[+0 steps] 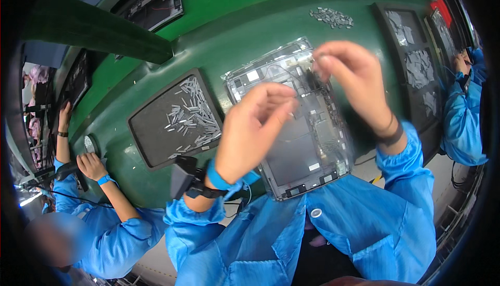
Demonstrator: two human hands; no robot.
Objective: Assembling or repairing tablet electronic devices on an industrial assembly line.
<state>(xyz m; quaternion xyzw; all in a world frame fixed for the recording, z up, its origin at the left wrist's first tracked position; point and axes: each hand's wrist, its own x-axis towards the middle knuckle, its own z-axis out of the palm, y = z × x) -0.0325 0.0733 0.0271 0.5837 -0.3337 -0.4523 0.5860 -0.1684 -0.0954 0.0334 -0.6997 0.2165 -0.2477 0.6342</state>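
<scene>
An opened flat electronic device, which looks like a laptop chassis [292, 157], lies tilted in front of me at the table's near edge. Its dark battery area, thin cables and circuit board are exposed. Over its left half hovers my left hand [252, 132], thumb and fingertips brought together in a pinch. Past its upper right corner, my right hand [355, 76] is raised with thumb and forefinger pinched close. Whatever either pinch holds, if anything, is too small or blurred to make out. Clear film shows along the chassis's far edge.
To the left, a black tray [151, 132] contains many small grey strips. A pile of small grey pieces [332, 18] lies far back on the green table [234, 30]. Rightward stands a dark compartmented tray [414, 101] with grey sheets. Co-workers in blue sit on both sides.
</scene>
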